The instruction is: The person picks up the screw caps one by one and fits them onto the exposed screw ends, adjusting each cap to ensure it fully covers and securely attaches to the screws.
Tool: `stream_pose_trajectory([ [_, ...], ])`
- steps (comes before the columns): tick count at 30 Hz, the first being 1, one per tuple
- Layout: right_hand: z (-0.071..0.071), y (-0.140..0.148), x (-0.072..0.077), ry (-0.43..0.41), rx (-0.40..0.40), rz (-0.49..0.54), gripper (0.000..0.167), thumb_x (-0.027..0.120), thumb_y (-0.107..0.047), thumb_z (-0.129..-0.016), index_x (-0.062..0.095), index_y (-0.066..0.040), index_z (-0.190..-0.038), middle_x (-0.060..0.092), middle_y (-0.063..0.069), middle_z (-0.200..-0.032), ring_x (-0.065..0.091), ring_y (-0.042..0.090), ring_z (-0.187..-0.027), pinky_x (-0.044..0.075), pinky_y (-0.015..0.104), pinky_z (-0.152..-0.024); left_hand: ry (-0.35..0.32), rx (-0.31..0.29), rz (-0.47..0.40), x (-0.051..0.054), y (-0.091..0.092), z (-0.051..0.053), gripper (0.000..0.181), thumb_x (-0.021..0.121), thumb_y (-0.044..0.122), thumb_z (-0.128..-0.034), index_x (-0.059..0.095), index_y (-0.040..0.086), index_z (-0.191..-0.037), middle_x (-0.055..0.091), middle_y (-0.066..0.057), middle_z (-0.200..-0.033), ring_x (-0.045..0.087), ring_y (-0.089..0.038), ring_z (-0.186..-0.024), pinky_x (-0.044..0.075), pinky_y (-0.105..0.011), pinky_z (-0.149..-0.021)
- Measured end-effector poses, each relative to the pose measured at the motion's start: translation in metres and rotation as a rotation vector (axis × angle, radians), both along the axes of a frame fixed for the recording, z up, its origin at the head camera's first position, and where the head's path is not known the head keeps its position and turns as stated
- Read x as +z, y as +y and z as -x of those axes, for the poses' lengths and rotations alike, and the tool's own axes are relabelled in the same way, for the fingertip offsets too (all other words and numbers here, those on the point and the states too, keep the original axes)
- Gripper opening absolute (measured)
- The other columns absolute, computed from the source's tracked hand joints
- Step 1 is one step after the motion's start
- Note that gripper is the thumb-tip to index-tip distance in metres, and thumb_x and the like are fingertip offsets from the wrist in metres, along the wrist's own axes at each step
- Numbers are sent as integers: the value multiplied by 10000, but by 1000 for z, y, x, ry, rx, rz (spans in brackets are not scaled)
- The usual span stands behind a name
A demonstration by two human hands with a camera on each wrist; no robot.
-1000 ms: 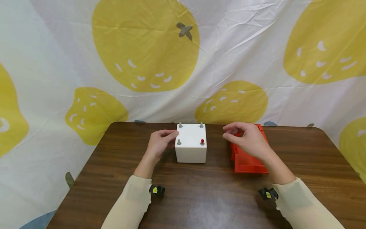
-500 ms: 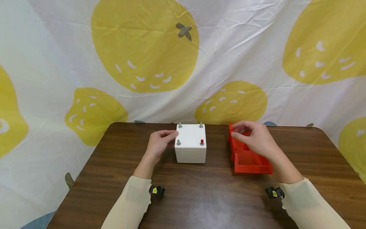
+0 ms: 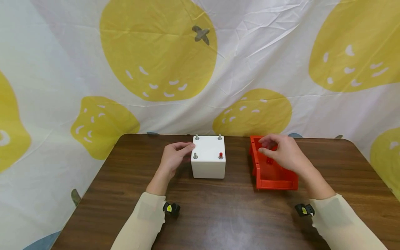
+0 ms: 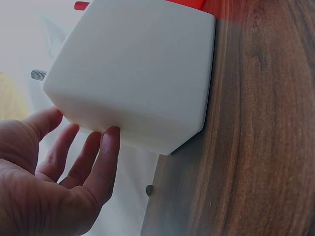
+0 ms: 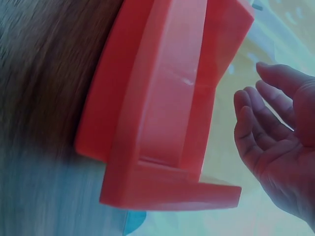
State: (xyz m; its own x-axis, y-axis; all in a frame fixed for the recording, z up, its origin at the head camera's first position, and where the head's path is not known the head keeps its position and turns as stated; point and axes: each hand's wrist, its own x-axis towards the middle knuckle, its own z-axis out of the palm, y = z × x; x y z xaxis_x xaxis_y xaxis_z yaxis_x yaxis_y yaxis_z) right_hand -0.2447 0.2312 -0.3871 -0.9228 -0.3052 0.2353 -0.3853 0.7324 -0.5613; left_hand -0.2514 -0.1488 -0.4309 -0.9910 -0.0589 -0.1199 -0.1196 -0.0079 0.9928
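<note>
A white box (image 3: pixel 208 156) stands on the table with a metal threaded post near each top corner. A small red cap (image 3: pixel 221 155) sits on the front right post; the front left post (image 3: pixel 195 155) shows bare metal. My left hand (image 3: pixel 176 156) rests against the box's left side, thumb at the top edge; in the left wrist view its fingertips touch the white face. Over the red bin (image 3: pixel 276 185) hovers my right hand (image 3: pixel 285 152), fingers loosely bent, holding nothing visible. Small red pieces (image 3: pixel 269 160) lie in the bin, partly hidden by that hand.
The dark wooden table (image 3: pixel 231 215) ends at a back edge close behind the box and bin. A cloth (image 3: pixel 175 114) with yellow fruit prints hangs just beyond it. Bare tabletop separates box and bin.
My right hand has moved right, from the bin's left side to over its inside, uncovering more of the bin. The left hand and the box stay put.
</note>
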Motion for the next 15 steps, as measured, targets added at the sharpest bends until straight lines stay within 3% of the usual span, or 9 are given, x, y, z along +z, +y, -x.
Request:
stream_pose_trajectory([
  [9,9,9,-7,-54,61,-122,279,818,-110,-932,739,-12,-1180,737,92,-1087,653,250,-943,570,461,-847,1,-5,12,2,1,-2,298,815,211,-974,784,9,-1190,752,-138,-1158,733,-296,-1015,597,-523,-969],
  [15,10,11,-11,-33,90,-204,281,806,-60,-911,736,15,-1172,739,138,-1118,661,332,-1008,567,551,-911,7,-9,7,2,1,-2,283,813,197,-974,789,7,-1183,754,-135,-1158,733,-282,-995,608,-505,-953],
])
